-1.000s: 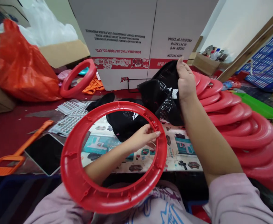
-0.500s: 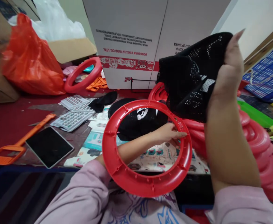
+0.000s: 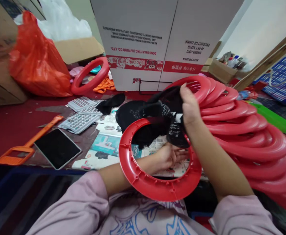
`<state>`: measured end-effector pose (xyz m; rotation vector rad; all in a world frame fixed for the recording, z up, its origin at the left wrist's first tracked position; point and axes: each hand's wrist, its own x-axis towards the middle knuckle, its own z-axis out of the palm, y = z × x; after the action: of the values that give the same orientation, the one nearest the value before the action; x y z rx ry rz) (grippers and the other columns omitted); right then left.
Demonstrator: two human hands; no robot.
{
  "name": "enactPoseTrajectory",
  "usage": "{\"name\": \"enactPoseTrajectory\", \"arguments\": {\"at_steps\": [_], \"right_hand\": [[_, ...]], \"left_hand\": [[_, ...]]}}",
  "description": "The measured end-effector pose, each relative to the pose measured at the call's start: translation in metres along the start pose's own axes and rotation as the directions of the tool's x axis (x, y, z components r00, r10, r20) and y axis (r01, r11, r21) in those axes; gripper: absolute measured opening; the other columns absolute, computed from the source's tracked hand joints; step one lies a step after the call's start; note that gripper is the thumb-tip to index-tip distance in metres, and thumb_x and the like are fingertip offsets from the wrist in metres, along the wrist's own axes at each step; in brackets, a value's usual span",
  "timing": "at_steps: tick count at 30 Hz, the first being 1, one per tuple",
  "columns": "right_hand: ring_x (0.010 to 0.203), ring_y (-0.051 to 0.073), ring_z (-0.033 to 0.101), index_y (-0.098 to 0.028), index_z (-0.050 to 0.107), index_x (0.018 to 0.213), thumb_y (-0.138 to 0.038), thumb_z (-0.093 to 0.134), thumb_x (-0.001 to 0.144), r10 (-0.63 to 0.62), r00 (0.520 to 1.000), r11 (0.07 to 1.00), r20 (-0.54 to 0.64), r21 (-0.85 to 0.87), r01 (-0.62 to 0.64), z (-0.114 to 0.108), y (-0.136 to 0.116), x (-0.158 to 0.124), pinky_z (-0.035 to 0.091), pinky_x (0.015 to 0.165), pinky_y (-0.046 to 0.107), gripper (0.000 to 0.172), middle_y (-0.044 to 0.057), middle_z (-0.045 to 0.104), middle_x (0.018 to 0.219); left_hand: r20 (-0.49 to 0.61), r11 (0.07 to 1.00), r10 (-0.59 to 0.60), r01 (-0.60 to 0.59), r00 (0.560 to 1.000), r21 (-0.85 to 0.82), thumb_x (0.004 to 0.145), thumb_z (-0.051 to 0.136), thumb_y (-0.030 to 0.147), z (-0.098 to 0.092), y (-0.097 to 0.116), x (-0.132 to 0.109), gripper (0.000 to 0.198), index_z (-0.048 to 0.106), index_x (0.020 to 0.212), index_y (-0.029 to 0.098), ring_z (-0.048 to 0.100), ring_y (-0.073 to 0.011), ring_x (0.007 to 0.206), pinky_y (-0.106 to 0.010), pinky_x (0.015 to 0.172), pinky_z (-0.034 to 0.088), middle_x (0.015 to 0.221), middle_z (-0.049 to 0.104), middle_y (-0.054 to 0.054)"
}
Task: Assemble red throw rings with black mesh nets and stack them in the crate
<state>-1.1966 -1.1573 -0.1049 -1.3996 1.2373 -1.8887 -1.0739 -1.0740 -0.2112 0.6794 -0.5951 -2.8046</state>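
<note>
A red plastic ring [image 3: 155,187] stands tilted in front of me, its studded side facing me. My left hand [image 3: 168,156] reaches through the ring's opening and grips its right inner rim. My right hand [image 3: 189,107] is closed on a black mesh net [image 3: 163,122] with white dots and holds it over the ring's upper right edge; the net hangs partly into the opening. A pile of more black netting [image 3: 130,114] lies on the table just behind the ring.
A long stack of red rings [image 3: 243,124] runs along the right. A white carton [image 3: 143,42] stands behind. On the left lie a dark tablet [image 3: 57,148], an orange plastic handle [image 3: 22,148], grey keypad sheets [image 3: 80,120], an orange bag [image 3: 38,65] and another red ring [image 3: 90,75].
My right hand has come down from high up, bringing the black net onto the ring's upper edge. The ring has shifted slightly right and lower.
</note>
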Motion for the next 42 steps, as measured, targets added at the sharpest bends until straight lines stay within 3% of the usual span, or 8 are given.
{"name": "enactPoseTrajectory", "arguments": {"at_steps": [6, 15, 25, 28, 32, 37, 39, 42], "right_hand": [[0.078, 0.022, 0.071, -0.019, 0.058, 0.079, -0.06, 0.065, 0.08, 0.416, 0.904, 0.852, 0.1, 0.304, -0.426, 0.029, 0.063, -0.028, 0.06, 0.082, 0.044, 0.041, 0.004, 0.071, 0.071], [0.074, 0.019, 0.07, -0.018, 0.061, 0.094, -0.038, 0.056, 0.092, 0.673, 0.683, 0.53, 0.284, 0.459, -0.713, 0.038, 0.081, -0.04, 0.059, 0.081, 0.036, 0.021, 0.005, 0.073, 0.082], [0.081, 0.014, 0.069, -0.019, 0.063, 0.092, -0.033, 0.062, 0.089, 0.668, 0.697, 0.553, 0.263, 0.451, -0.7, 0.029, 0.069, -0.061, 0.057, 0.076, 0.026, 0.014, 0.002, 0.073, 0.089], [0.076, 0.013, 0.068, -0.019, 0.063, 0.086, -0.034, 0.07, 0.083, 0.648, 0.72, 0.58, 0.25, 0.451, -0.678, 0.029, 0.07, -0.063, 0.056, 0.072, 0.023, 0.018, 0.0, 0.072, 0.084], [0.074, 0.013, 0.067, -0.019, 0.061, 0.083, -0.035, 0.072, 0.082, 0.637, 0.736, 0.595, 0.229, 0.461, -0.658, 0.029, 0.068, -0.06, 0.056, 0.07, 0.023, 0.019, -0.001, 0.072, 0.082], [0.079, 0.015, 0.068, -0.022, 0.061, 0.087, -0.034, 0.066, 0.085, 0.617, 0.745, 0.591, 0.254, 0.476, -0.652, 0.039, 0.052, -0.052, 0.058, 0.081, 0.03, 0.014, -0.001, 0.072, 0.085], [0.085, 0.017, 0.068, -0.023, 0.061, 0.089, -0.037, 0.061, 0.088, 0.603, 0.75, 0.586, 0.272, 0.487, -0.648, 0.043, 0.041, -0.049, 0.057, 0.086, 0.033, 0.015, -0.001, 0.072, 0.083], [0.092, 0.02, 0.068, -0.023, 0.06, 0.091, -0.042, 0.053, 0.092, 0.577, 0.749, 0.563, 0.326, 0.506, -0.653, 0.045, 0.019, -0.047, 0.057, 0.09, 0.038, 0.02, 0.001, 0.071, 0.084]], "left_hand": [[-0.004, 0.947, -0.045, 0.041, 0.999, -0.319, 0.095, 0.038, 0.024, -0.007, -0.022, -0.059, 0.025, 0.061, 0.097, 0.015, 0.066, -0.0199, 0.098, -0.04, 0.096, 0.046, 0.109, 0.067, -0.007], [-0.208, 0.951, -0.112, 0.044, 0.972, -0.305, 0.097, 0.029, 0.04, -0.02, 0.026, -0.079, 0.043, 0.058, 0.094, 0.009, 0.069, -0.0321, 0.092, -0.051, 0.094, 0.044, 0.103, 0.067, -0.017], [-0.358, 0.961, -0.072, -0.031, 0.931, -0.273, 0.086, 0.041, 0.005, -0.034, 0.045, -0.098, 0.019, 0.06, 0.082, 0.006, 0.07, -0.0217, 0.069, -0.041, 0.078, 0.056, 0.072, 0.067, -0.01], [-0.536, 0.928, 0.11, -0.28, 0.837, -0.245, 0.09, 0.033, 0.009, -0.044, 0.039, -0.135, 0.027, 0.057, 0.078, 0.011, 0.065, -0.0125, 0.058, -0.026, 0.066, 0.056, 0.063, 0.063, -0.004], [-0.688, 0.816, 0.445, -0.576, 0.573, 0.049, 0.088, 0.048, 0.038, -0.054, 0.03, -0.173, 0.031, 0.059, 0.106, 0.016, 0.067, -0.014, 0.071, -0.024, 0.067, 0.056, 0.09, 0.069, -0.004], [-0.387, 0.42, 0.907, -0.317, 0.165, 0.85, 0.076, 0.07, 0.033, -0.079, 0.006, -0.156, 0.079, 0.028, 0.142, 0.024, 0.041, -0.0306, 0.134, -0.046, 0.108, 0.039, 0.145, 0.037, -0.015], [-0.106, 0.119, 0.985, -0.084, 0.139, 0.989, 0.079, 0.065, 0.031, -0.084, -0.002, -0.143, 0.067, 0.035, 0.138, 0.02, 0.025, -0.0336, 0.142, -0.054, 0.116, 0.023, 0.147, 0.029, -0.017], [0.091, -0.141, 0.969, 0.212, 0.231, 0.967, 0.083, 0.061, 0.028, -0.074, 0.002, -0.136, 0.04, 0.053, 0.122, 0.02, 0.021, -0.0379, 0.14, -0.059, 0.115, 0.014, 0.142, 0.037, -0.016]]}}
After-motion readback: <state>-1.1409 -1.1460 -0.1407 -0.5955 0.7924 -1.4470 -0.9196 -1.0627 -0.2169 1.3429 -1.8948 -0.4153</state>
